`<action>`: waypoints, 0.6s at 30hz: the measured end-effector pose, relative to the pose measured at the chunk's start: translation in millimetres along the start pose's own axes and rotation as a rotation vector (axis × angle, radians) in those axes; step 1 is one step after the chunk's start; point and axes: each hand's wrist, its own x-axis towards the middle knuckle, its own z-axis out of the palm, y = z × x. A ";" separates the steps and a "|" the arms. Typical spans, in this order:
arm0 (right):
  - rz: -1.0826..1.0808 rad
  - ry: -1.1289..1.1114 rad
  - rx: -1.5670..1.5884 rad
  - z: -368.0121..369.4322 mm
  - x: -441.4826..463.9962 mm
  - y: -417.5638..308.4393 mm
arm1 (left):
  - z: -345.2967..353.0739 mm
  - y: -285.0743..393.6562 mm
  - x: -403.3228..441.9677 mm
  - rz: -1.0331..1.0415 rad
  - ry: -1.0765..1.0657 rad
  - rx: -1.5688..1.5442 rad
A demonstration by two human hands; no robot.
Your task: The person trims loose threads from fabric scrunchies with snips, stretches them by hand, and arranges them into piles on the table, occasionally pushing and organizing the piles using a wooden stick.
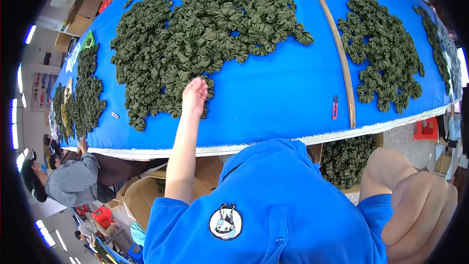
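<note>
Dark green gathered fabric scrunchies (210, 34) lie in a large heap on the blue-covered table (273, 88). At the heap's near edge, my left hand (195, 95) is raised with its fingers curled together, beside a scrunchie (209, 88). Whether anything is between those fingers is too small to see. My right hand (422, 210) is large and close to the camera at lower right, away from the table. Its fingers are folded into a fist, and the inside of the grip is hidden.
A wooden strip (337, 54) divides the heap from another scrunchie pile (381, 49). Red thread snips (335, 107) lie left of the strip. Under the table edge stands a box of scrunchies (347, 161). At left, another person (73, 181) sits by more scrunchies (88, 98).
</note>
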 end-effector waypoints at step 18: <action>0.943 1.652 -1.104 -51.5 -280.6 20.7 | 34.4 -4.9 32.9 0.198 -0.261 0.376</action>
